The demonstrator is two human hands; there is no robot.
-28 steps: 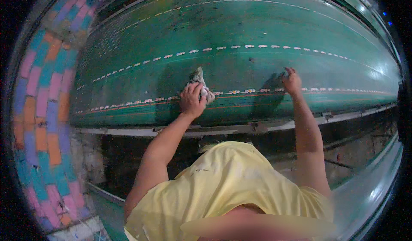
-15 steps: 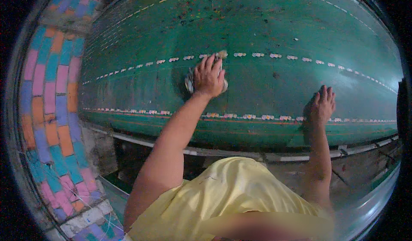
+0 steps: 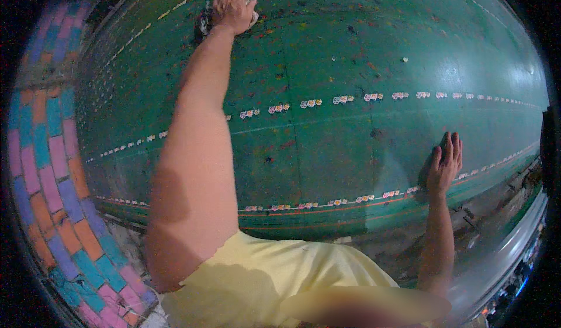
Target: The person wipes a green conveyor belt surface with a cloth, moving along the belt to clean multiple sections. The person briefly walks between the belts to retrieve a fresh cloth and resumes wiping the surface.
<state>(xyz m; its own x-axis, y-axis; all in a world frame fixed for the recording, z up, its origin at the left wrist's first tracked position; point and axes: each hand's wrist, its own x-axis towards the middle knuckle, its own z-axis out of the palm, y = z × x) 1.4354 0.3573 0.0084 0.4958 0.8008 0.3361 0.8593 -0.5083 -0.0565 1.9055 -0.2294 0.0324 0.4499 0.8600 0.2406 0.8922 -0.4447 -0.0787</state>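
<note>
A long green table [image 3: 327, 158] stretches in front of me, crossed by rows of small printed white-and-coloured motifs and scattered with red, yellow and dark specks. Toward its far left part, my left hand [image 3: 232, 12] presses a crumpled, pale, stained rag [image 3: 204, 23] onto the surface. Bits of the rag stick out on both sides of the fingers and past the fingertips; the rest is hidden under the palm. My right hand [image 3: 446, 165] rests on the table near its close edge at the right, fingers stretched out and holding nothing.
Painted bricks in pink, teal, orange and purple [image 3: 52, 170] run along the left side. A shiny grey curved surface [image 3: 497, 263] lies at the lower right, beside the table's near edge. Two small pale spots lie on the far half.
My left hand has moved far away and leftward with the rag, the arm now stretched out. The view has shifted and tilted; my right hand stays on the table near its close edge.
</note>
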